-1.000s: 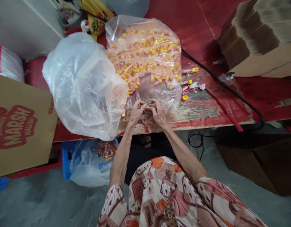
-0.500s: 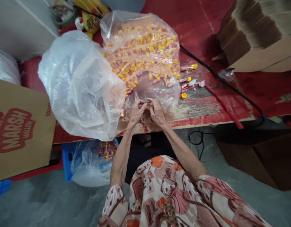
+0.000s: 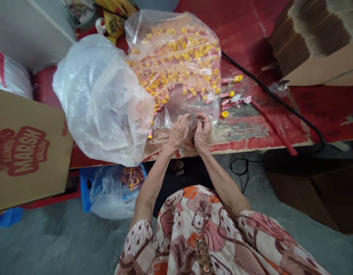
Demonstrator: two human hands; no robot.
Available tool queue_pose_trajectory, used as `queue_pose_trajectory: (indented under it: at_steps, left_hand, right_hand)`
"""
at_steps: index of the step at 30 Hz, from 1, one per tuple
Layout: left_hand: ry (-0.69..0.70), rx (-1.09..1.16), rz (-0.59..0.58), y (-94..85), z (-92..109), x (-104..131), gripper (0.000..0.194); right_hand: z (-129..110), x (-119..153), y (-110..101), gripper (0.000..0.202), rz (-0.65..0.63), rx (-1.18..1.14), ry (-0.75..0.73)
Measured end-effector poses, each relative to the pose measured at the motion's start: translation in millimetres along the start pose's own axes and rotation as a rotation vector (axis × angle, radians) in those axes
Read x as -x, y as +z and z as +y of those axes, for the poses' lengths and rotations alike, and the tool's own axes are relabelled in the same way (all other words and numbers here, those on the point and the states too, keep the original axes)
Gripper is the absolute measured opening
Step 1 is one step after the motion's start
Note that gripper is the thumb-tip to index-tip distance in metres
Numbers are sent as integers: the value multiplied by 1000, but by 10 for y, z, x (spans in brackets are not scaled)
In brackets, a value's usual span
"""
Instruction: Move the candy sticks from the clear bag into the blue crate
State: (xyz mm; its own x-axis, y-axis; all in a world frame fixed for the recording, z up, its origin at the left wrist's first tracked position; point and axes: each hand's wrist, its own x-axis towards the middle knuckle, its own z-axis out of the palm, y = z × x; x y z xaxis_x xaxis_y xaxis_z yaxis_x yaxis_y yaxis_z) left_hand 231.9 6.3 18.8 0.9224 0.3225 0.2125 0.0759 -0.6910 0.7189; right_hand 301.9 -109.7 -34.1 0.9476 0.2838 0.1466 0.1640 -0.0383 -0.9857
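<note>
My left hand (image 3: 179,130) is at the table's front edge with its back showing and its fingers stretched forward. Nothing shows in it. Close beside it, my right hand (image 3: 203,131) has its fingers curled in; what they hold, if anything, is hidden. Just beyond both hands lies a large clear plastic bag (image 3: 176,101) full of small pink tubes with yellow caps (image 3: 176,57). One capped tube (image 3: 150,131) lies left of my hands, near the bag's mouth.
A crumpled white plastic bag (image 3: 98,95) stands to the left, by a printed carton (image 3: 30,152). Loose tubes (image 3: 225,102) and a yellow cap (image 3: 225,114) lie right, near a black cable (image 3: 259,86). Stacked cardboard (image 3: 319,65) stands at the back right. Under the table is a blue crate (image 3: 86,191).
My hands have moved slightly right and drawn apart. The left has turned its back up with fingers stretched, and the right has curled. The yellow-capped piece between them no longer shows.
</note>
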Motion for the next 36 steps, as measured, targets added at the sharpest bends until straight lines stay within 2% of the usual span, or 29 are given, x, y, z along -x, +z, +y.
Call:
queue_pose_trajectory:
  at_steps: [5,8,10,14,17,20,24,27,31,36]
  left_hand:
    - [-258,383,64,-167,-272,35,53]
    - [-314,509,138,-196,-315,87,55]
    - [-267,458,195,-176,-262,132,49]
    - [-77,136,304,-49,-115,257,25]
    - [75,-51,219,56,-82,314,14]
    - [160,-102,166,77,-85,306,11]
    - [191,-153,271,62,-34,332,10]
    - [179,-215,305,119,8,426,9]
    - [176,-224,244,192,6,507,12]
    - [163,-214,157,188,-18,496,38]
  right_hand:
    - [-74,1,36,31,76,-39,19]
    - [-113,-8,56,27,103,-6,-20]
    - [-124,-14,62,27,108,7,-32]
    - [-113,-15,51,28,101,19,-38]
    - [-103,-6,36,27,90,24,-34]
    - [-103,3,33,27,76,24,-22]
    - [-94,1,40,27,76,33,-10]
    - [-86,-2,37,28,60,51,-16]
    - [-100,8,24,28,27,70,-27]
    - [-116,34,41,26,-6,108,-34]
